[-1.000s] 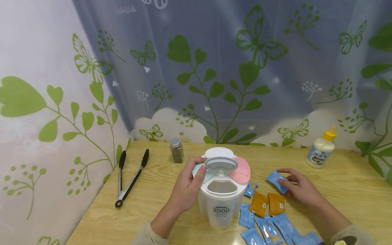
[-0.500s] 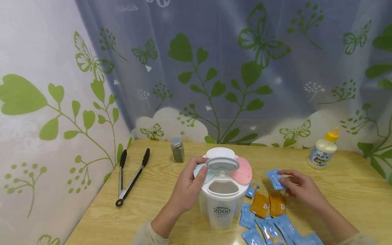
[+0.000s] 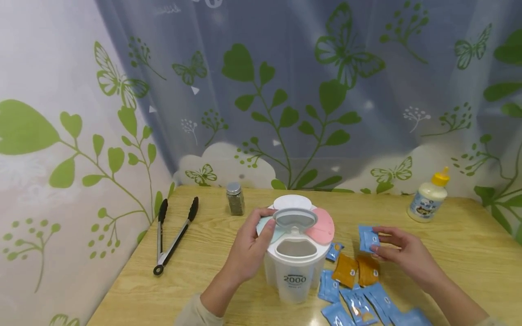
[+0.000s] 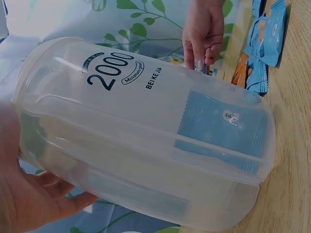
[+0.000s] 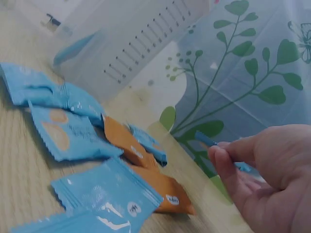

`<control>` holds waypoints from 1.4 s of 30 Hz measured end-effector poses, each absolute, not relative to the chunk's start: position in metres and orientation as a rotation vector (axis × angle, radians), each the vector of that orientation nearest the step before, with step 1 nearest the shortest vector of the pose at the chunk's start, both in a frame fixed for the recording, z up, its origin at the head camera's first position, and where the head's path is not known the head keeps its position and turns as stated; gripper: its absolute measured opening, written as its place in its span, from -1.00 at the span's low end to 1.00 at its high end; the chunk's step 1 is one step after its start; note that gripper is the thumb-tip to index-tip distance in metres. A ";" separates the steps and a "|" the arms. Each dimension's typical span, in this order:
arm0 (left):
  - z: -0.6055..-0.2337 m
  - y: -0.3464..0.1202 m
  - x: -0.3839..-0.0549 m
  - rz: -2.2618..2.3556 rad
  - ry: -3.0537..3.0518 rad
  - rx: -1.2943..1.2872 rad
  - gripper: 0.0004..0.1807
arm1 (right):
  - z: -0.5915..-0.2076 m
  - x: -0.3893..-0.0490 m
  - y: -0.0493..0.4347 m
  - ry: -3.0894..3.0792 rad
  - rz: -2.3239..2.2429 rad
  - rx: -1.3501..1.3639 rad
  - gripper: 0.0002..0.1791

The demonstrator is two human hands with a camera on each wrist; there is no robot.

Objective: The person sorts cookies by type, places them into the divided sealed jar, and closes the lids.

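Observation:
A clear storage container (image 3: 294, 283) marked 2000 stands on the table, its round top divided into white, pink and pale green lids. Its front grey lid (image 3: 294, 218) is raised over an opening. My left hand (image 3: 249, 246) grips the container's left side near the top, thumb by the raised lid. One blue packet (image 4: 223, 128) shows through the container wall in the left wrist view. To the right, my right hand (image 3: 408, 253) pinches a small blue snack packet (image 3: 368, 238) above the table. Nearby lie several blue packets (image 3: 359, 305) and two orange packets (image 3: 345, 270).
Tongs (image 3: 175, 242) with black tips lie spread at the left. A small spice jar (image 3: 235, 199) stands behind the container. At the back right is a bottle (image 3: 427, 201) with a yellow cap. A patterned curtain (image 3: 277, 113) hangs behind the wooden table (image 3: 212, 244).
My right hand has lifted the blue packet slightly and turned it more upright. The left hand and the container have stayed in place.

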State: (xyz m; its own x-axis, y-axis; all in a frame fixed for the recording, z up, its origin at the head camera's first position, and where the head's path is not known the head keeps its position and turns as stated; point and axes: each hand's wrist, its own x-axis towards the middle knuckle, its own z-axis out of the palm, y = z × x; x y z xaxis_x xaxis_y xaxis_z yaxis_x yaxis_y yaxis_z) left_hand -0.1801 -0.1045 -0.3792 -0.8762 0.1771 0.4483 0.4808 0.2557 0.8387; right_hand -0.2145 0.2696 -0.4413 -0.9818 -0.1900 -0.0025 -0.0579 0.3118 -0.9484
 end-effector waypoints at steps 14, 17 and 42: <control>-0.380 -0.105 -0.181 -1.646 -2.272 -0.586 -0.76 | -0.429 -0.211 0.267 2.492 -1.648 -0.069 -0.34; -0.379 -0.105 -0.181 -1.642 -2.271 -0.602 -0.75 | -0.424 -0.208 0.266 2.513 -1.653 -0.059 -0.37; -0.381 -0.105 -0.179 -1.649 -2.287 -0.609 -0.73 | -0.368 -0.172 0.227 1.851 -2.159 -0.630 -0.51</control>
State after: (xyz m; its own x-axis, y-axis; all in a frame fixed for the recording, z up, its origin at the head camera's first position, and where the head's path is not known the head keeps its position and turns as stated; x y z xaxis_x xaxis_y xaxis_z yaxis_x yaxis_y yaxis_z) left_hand -0.1789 -0.1047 -0.3806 -0.8796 0.1839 0.4388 0.4744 0.2693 0.8381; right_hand -0.1721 0.2266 -0.3679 -0.8815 -0.4395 0.1726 -0.1033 -0.1772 -0.9787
